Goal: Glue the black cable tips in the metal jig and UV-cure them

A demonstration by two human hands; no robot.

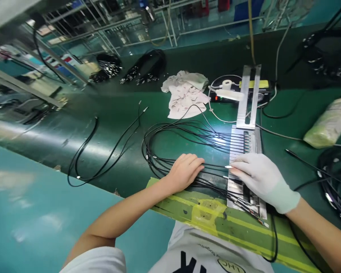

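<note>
My left hand [186, 170] is bare and curls its fingers round a black cable [214, 165] just left of a metal fixture [258, 142]. In a white glove, my right hand [258, 180] pinches that cable's white-tipped end over the fixture. Several black cables lie side by side in the upper slots, brightly lit, and loop back to the left in a coil [147, 142]. Below my hands, more cable ends [244, 206] with metal tips rest loosely across the fixture's lower part. My right palm hides some of the slots.
Loose cables [110, 157] lie left on the green bench. Behind are a crumpled cloth [186, 91], a slotted metal frame [246, 94], and a black box with a red light. Cable bundles [106, 65] sit farther back. A wrapped green roll [328, 121] and coiled cables [331, 185] stand right.
</note>
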